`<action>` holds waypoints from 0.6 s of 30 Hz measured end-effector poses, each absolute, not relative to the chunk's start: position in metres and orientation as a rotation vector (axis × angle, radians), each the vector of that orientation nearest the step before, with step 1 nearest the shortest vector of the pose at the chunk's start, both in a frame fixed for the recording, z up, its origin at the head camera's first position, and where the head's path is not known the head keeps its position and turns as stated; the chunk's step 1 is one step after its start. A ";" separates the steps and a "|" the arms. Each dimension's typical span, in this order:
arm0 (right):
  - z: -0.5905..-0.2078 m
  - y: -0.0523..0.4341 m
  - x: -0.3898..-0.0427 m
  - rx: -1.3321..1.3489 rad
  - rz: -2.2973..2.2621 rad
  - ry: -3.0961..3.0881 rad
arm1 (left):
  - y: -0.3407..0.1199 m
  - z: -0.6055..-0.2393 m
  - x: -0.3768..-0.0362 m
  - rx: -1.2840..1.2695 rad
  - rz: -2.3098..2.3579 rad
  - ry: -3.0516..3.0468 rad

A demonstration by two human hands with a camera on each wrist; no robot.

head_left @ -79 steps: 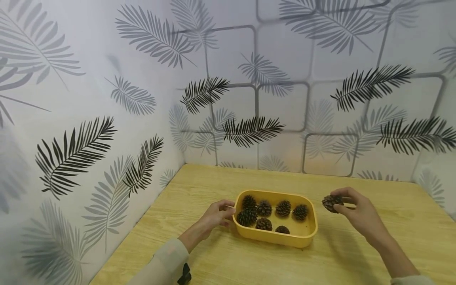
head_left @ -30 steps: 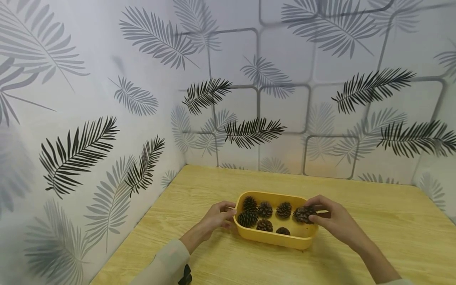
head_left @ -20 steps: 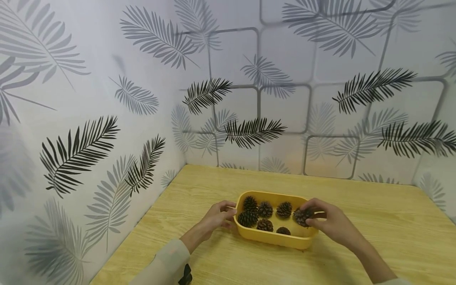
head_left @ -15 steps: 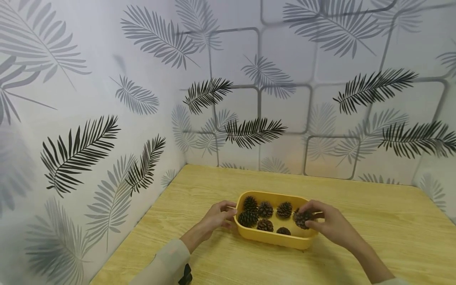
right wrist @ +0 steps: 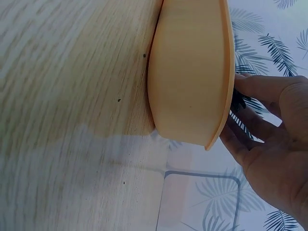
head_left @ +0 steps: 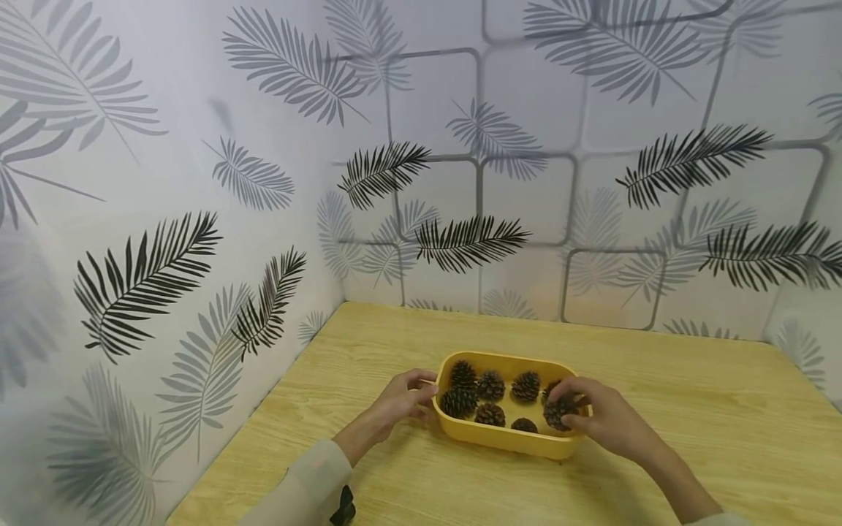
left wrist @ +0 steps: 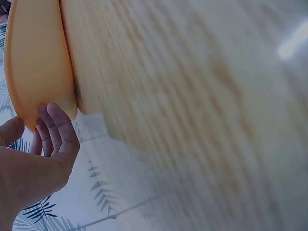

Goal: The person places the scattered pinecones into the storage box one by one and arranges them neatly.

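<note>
An oblong yellow plastic bin [head_left: 487, 436] with rounded corners sits on the table, several brown pine cones [head_left: 490, 385] inside. My right hand [head_left: 608, 418] reaches over its right end and pinches a pine cone [head_left: 558, 413] between thumb and fingers, low inside the bin. Another cone shows partly behind it. In the right wrist view the bin's wall and my fingers hide most of the held cone. My left hand [head_left: 395, 400] touches the bin's left end. The left wrist view shows those loosely bent fingers [left wrist: 62, 126] against the outer wall, the thumb close to the rim.
The pale wood-grain table [head_left: 395, 332] runs back to walls with a leaf pattern [head_left: 470, 243]. A small black object [head_left: 342, 505] shows by the left sleeve. A few tiny dark specks [right wrist: 119, 100] lie on the table beside the bin.
My right hand has carried the pine cone from right of the bin, over its right rim and down inside, then slightly toward the front. The left hand has stayed at the left end.
</note>
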State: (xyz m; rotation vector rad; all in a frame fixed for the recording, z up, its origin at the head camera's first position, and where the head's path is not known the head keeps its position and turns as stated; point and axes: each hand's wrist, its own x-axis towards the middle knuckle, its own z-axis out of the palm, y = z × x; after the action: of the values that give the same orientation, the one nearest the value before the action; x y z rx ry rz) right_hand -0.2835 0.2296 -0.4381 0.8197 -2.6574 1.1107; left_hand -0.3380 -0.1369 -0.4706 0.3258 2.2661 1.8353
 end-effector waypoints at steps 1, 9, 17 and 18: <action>-0.438 0.230 -0.283 0.825 1.091 -2.663 | -0.137 -0.471 -0.338 0.330 1.833 2.268; -0.445 0.231 -0.285 0.900 0.924 -2.659 | -0.136 -0.470 -0.336 0.331 1.831 2.276; -0.446 0.233 -0.287 0.918 0.903 -2.644 | -0.135 -0.470 -0.337 0.318 1.833 2.290; -0.446 0.233 -0.287 0.919 0.908 -2.644 | -0.135 -0.470 -0.337 0.318 1.833 2.291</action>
State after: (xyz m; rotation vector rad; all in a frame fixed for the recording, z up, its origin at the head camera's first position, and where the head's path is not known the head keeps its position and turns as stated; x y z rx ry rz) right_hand -0.2867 0.2333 -0.4458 0.9192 -2.6439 0.9079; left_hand -0.3368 -0.1352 -0.4700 0.3178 2.2909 1.8326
